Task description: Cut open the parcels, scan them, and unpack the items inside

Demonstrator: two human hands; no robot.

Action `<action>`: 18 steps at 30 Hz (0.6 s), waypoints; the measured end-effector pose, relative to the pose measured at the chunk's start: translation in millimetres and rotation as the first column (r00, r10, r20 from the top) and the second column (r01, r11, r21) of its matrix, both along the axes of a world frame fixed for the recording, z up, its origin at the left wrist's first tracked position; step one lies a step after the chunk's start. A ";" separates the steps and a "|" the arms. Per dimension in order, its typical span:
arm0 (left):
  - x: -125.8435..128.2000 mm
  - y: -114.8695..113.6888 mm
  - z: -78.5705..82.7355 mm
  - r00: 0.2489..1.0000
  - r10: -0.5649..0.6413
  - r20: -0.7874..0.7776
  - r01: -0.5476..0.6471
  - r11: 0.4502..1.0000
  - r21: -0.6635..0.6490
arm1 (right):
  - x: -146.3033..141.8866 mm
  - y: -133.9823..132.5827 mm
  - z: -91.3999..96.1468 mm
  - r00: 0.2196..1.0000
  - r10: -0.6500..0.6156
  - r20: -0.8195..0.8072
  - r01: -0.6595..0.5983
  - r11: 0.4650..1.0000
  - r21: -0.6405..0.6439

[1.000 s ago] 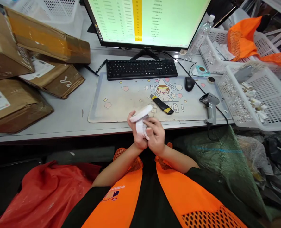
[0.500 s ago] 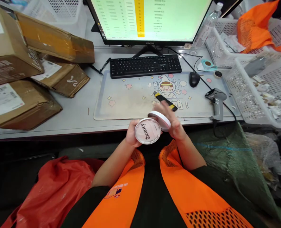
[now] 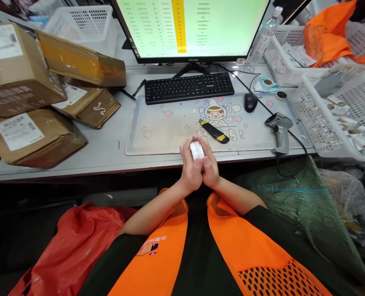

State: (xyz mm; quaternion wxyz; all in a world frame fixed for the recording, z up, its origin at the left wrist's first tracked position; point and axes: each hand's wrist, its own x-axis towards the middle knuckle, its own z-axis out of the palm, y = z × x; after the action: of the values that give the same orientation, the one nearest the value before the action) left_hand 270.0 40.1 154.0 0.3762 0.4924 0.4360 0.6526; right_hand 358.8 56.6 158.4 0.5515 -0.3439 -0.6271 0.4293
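Observation:
My left hand [image 3: 190, 170] and my right hand [image 3: 210, 164] are pressed together around a round white cosmetic jar [image 3: 197, 151], held on edge just in front of the desk. A seam runs between its lid and base, and both palms cover most of its sides. Beyond my fingers a black and yellow utility knife [image 3: 215, 131] lies on the pale cartoon desk mat [image 3: 164, 135]. Further right on the mat stands a grey barcode scanner [image 3: 281, 129] with its cable.
Several cardboard boxes [image 3: 31, 139] are piled on the left. A keyboard [image 3: 188, 87] and mouse [image 3: 250, 102] lie below the monitor [image 3: 195, 60]. White plastic baskets [image 3: 330, 131] line the right side, near a water bottle [image 3: 265, 37] and a tape roll [image 3: 267, 83].
The jar's lid, held apart by my right hand before, has come onto the base. Both hands have closed around the jar, which has turned on edge.

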 end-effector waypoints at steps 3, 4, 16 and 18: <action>-33.1 19.5 -5.2 0.907 -0.065 -0.416 0.184 0.950 0.254 | 4.3 1.4 13.8 0.964 0.114 -0.240 -0.200 0.907 -0.371; -48.5 27.5 -3.7 0.822 -0.176 -0.542 0.345 0.910 0.229 | 8.9 3.7 16.8 0.939 0.139 -0.316 -0.283 0.834 -0.473; 2.3 23.0 20.4 0.682 0.169 -0.712 0.351 0.778 0.521 | 32.3 -2.9 31.8 0.663 -0.298 -0.687 -0.310 0.725 -0.615; 15.0 22.8 24.7 0.634 0.184 -0.751 0.511 0.629 0.585 | 50.1 -11.3 30.4 0.620 -0.307 -0.722 -0.415 0.653 -0.633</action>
State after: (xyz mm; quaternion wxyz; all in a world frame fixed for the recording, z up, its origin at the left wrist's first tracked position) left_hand 285.0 62.9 178.7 -0.0188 0.8675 0.1824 0.4624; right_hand 408.8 45.3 188.7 0.5558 -0.2956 -0.0944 0.7712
